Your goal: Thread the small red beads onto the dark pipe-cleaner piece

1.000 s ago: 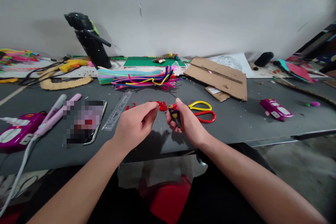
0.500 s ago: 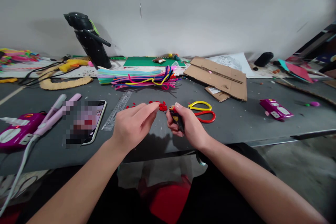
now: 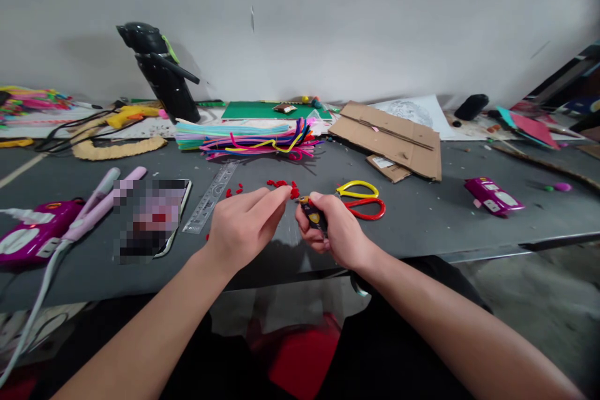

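My right hand (image 3: 340, 228) is wrapped round a dark lighter (image 3: 315, 217), its thumb at the lighter's top. No flame can be made out. Close by on the left, my left hand (image 3: 244, 225) is closed in a pinch, its fingertips near the lighter's metal end. Whatever it pinches is too small to make out. Several small red pieces (image 3: 281, 184) lie on the grey table (image 3: 422, 212) just beyond the fingertips. Scissors (image 3: 368, 207) with one yellow and one red handle rest beside my right hand, their blades hidden.
A clear ruler (image 3: 206, 203) and a phone (image 3: 180, 219) lie to the left, near a pink hair straightener (image 3: 105, 203) and purple power strip (image 3: 35, 234). Behind are pipe cleaners (image 3: 253, 140), cardboard (image 3: 389, 137) and a black flask (image 3: 164, 78). Another purple power strip (image 3: 494, 195) lies right.
My left fingertips have shifted slightly right, closer to the lighter. My right thumb has moved on the lighter's top, and its metal end now shows. The view has barely shifted.
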### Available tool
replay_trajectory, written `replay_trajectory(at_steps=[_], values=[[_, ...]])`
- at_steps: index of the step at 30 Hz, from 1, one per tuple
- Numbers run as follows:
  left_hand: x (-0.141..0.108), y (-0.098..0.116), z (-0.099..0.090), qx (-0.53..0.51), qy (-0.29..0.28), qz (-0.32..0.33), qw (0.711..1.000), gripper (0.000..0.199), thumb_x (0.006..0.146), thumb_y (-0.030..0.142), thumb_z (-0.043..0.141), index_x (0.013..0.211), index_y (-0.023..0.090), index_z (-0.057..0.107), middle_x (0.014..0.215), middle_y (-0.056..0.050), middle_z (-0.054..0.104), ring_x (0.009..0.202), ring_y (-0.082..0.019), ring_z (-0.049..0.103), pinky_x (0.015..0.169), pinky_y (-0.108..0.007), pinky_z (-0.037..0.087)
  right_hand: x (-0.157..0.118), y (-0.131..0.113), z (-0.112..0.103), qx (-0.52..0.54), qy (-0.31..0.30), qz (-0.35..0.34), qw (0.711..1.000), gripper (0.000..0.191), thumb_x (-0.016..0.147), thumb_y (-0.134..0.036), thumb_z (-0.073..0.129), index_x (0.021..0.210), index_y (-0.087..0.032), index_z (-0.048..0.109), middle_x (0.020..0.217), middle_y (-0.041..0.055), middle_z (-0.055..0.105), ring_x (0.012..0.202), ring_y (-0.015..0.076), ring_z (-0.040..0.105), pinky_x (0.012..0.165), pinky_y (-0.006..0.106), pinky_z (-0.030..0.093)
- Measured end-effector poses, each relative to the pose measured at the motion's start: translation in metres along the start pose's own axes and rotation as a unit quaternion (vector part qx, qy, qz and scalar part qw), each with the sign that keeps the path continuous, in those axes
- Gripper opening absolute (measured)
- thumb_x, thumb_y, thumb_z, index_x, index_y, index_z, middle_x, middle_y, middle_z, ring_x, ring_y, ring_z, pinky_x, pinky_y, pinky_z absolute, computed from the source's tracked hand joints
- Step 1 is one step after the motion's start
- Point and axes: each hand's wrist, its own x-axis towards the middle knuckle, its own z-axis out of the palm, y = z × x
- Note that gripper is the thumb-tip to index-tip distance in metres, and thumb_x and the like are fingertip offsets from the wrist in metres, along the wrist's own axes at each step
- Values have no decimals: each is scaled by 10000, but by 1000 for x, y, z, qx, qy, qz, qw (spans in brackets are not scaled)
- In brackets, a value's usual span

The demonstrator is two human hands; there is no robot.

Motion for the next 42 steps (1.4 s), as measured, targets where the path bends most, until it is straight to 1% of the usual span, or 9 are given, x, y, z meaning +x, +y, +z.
replay_trajectory(at_steps=[7,14,22,26,28,31,35,40,42], values=[[-2,-1,2,1,0,-9,1000,240,942,211,594,1162,205,690,848,-40,762,663,-133,677,666,-235,486,1,-1,1,12,15,9,1000,404,898,-452,385,623,-174,489,466,-58,289,423,60,167,396,173,128],[1,1,0,4,4,-16,1000,193,953,213,581,1104,193,699,837,-44,769,652,-132,681,624,-233,466,6,1,-4,26,10,-1,1000,525,923,-592,407,625,-170,502,469,-60,294,421,57,183,400,175,137],[-1,-1,3,0,2,-22,1000,207,946,217,594,1116,194,709,884,-54,778,683,-139,694,660,-235,489,5,2,-4,14,7,-4,1000,506,935,-558,402,624,-171,500,464,-58,302,421,61,188,399,180,144],[4,7,-1,-91,-18,-110,990,182,951,255,594,1061,186,723,860,-43,766,656,-117,657,635,-215,489,4,2,-4,7,3,-11,1000,509,940,-557,399,628,-168,506,465,-58,309,417,59,191,403,181,146],[10,12,-4,-181,-44,-199,962,190,947,313,608,1010,182,730,793,-25,742,595,-100,604,569,-204,467,4,2,-5,4,1,-15,1000,509,942,-556,398,630,-168,508,467,-58,310,418,60,198,404,183,149],[19,17,-7,-322,-62,-300,896,218,905,371,661,943,166,727,734,-18,702,572,-99,561,509,-205,434,3,1,-5,-2,-4,-24,1000,503,942,-545,394,631,-168,511,467,-54,311,421,66,213,402,187,159],[22,15,-9,-457,-78,-359,810,204,865,372,709,916,174,711,681,4,621,522,-74,467,450,-204,344,2,0,-5,-10,-5,-26,1000,494,941,-529,383,624,-170,508,458,-53,311,421,70,213,401,188,163],[20,12,-10,-607,-108,-416,669,180,830,349,744,879,186,686,601,48,477,458,-45,330,427,-208,246,1,1,-7,-4,-25,-42,999,500,944,-535,382,632,-169,521,454,-57,311,415,69,210,403,194,169],[21,13,-10,-636,-114,-425,634,160,824,325,746,862,185,679,604,52,470,448,-35,306,434,-208,230,0,1,-8,-5,-36,-44,998,501,945,-537,387,640,-166,531,458,-57,319,413,68,222,406,196,172]])
